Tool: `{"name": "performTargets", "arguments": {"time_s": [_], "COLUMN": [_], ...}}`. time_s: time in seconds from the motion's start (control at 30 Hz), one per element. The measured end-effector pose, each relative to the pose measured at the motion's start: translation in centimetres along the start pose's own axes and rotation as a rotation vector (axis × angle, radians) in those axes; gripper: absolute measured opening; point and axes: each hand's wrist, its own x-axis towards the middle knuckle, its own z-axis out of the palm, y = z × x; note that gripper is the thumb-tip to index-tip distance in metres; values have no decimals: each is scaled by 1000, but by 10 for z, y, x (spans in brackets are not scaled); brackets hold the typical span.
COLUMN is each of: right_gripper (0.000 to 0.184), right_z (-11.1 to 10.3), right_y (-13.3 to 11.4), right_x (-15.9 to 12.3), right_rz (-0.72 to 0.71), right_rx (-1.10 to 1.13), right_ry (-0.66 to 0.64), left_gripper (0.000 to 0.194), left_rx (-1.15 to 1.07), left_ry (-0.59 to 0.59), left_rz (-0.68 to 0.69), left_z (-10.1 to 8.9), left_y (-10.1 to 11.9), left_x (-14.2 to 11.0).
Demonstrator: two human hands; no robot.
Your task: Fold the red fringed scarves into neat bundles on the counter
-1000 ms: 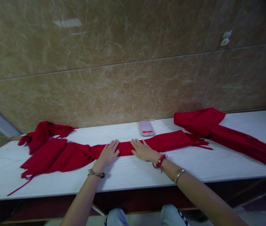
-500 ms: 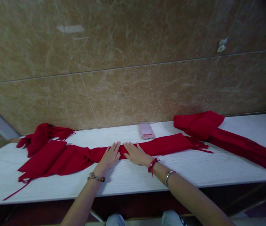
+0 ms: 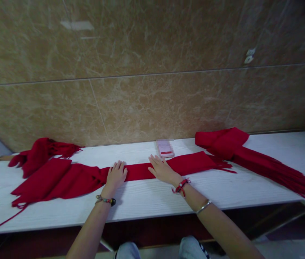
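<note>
A long red scarf (image 3: 138, 172) lies lengthwise on the white table (image 3: 152, 201), folded narrow in its middle and spread wider at the left. Its fringe shows at both ends. Flat on the narrow part rests my left hand (image 3: 116, 175), fingers extended, near a bunched twist in the cloth. My right hand (image 3: 163, 169) also presses down on the scarf with its fingers spread, some way to the right. Bare red cloth stretches between the two hands, and neither hand grips it.
A phone (image 3: 165, 148) lies behind the scarf against the tiled wall (image 3: 152, 104). At the back left sits a crumpled red scarf (image 3: 40, 154). Another folded red scarf (image 3: 228, 144) lies at the right, its fringe reaching toward the table's front edge.
My hands have slid apart along the scarf, the left one leftward and the right one rightward, leaving a wider stretch of cloth between them. The view has shifted slightly.
</note>
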Motion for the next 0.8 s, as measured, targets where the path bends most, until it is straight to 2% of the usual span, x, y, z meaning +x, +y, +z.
{"name": "performTargets", "arguments": {"time_s": [0.13, 0.2, 0.4, 0.53, 0.63, 0.73, 0.8], "right_gripper": [56, 55, 52, 49, 48, 47, 46], "right_z": [11, 17, 20, 17, 17, 18, 19], "right_y": [-36, -43, -28, -31, -40, -44, -44], "right_x": [8, 7, -2, 1, 5, 6, 6], "right_rz": [-74, -62, 11, -35, -194, -282, -280], "right_rx": [30, 26, 21, 17, 39, 47, 46], "right_ry": [-28, -34, -15, 69, 69, 16, -2], "left_gripper": [45, 44, 43, 38, 35, 37, 42], "left_rx": [-50, -51, -70, -116, -109, -139, -139], "left_ry": [-5, -16, 16, 152, 289, 347, 318], "left_rz": [151, 213, 234, 264, 253, 186, 108], "left_z": [4, 6, 12, -2, -17, -24, -21], "left_y": [-2, -2, -3, -10, -40, -96, -139], "left_x": [0, 0, 0, -4, -10, -21, -29]}}
